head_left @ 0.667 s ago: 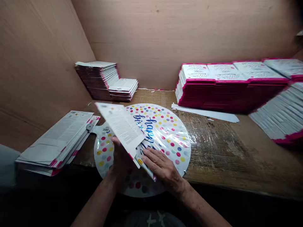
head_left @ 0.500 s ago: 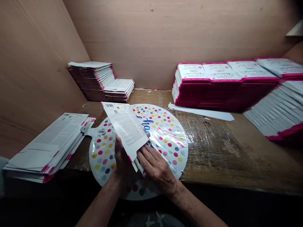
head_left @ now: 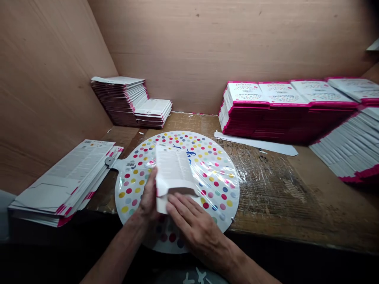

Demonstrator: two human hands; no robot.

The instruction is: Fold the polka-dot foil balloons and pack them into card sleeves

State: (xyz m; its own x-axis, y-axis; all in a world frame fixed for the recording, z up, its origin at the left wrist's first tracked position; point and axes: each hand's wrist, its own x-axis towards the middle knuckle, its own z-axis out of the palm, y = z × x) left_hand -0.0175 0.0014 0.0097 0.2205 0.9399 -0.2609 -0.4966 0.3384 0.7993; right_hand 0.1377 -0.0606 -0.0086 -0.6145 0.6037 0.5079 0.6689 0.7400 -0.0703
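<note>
A round foil balloon with coloured polka dots and blue lettering lies flat under clear film on the table. A white printed card rests on its middle, with a folded lower edge. My left hand grips the card's left side. My right hand lies across the card's lower fold, fingers on top, and its thumb is hidden. Part of the balloon's lettering is covered by the card.
Stacks of packaged balloons with pink edges stand on the wooden table: one at left, others in the back corner and along the right. A white strip lies nearby. Cardboard walls rise behind.
The white card has gone from tilted up to lying flat on the balloon, with its lower edge folded. Both hands have closed in on it, and more of the balloon shows.
</note>
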